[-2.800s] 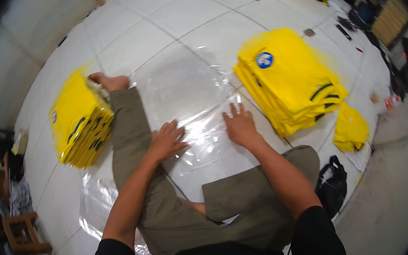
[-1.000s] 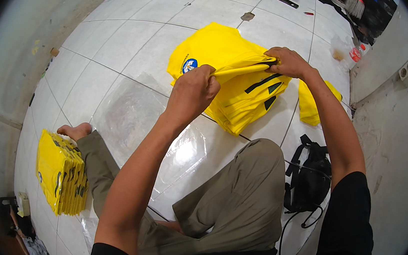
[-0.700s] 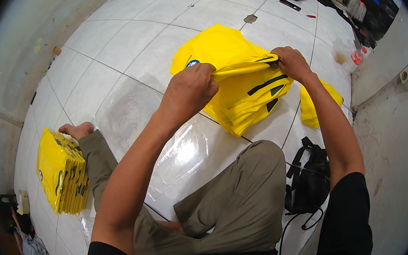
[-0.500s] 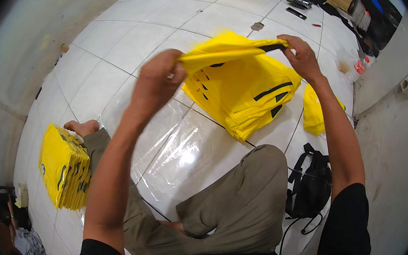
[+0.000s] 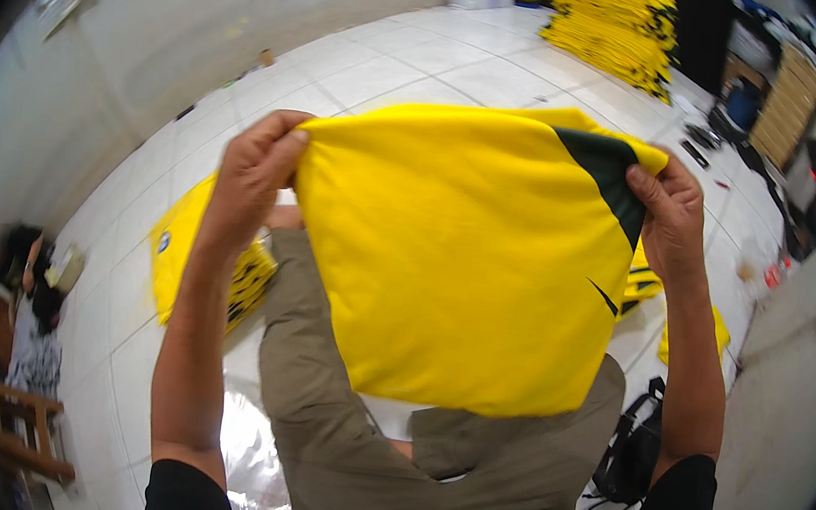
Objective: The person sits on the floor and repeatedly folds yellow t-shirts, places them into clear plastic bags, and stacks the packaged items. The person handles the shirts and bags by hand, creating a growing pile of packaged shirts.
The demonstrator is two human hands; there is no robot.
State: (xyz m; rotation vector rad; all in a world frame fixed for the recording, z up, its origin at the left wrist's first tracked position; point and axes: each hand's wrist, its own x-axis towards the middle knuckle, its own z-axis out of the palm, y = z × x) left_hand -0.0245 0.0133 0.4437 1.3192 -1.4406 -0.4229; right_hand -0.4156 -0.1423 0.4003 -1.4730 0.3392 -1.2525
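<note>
Stretched between my two hands hangs a yellow jersey (image 5: 458,261) with a dark green panel at its upper right corner and a small dark mark lower down. My left hand (image 5: 262,163) pinches its upper left corner. At the upper right, my right hand (image 5: 673,207) grips the other corner, thumb over the green panel. The cloth hangs above my crossed legs and hides much of the floor behind it. Past its right edge shows part of a pile of yellow jerseys (image 5: 641,285). Beside my left forearm stands a stack of folded, packed yellow jerseys (image 5: 177,249).
A tall yellow garment stack (image 5: 610,26) stands at the far wall. Clear plastic (image 5: 250,449) lies by my left leg, a black bag (image 5: 635,452) by my right. A yellow bundle (image 5: 717,339) lies at right. At far left are a wooden stool (image 5: 17,422) and another person (image 5: 33,263).
The jersey has come up off the pile and closer to me, and now hangs spread out before me. Both hands still hold it. The view has tilted up and turned left.
</note>
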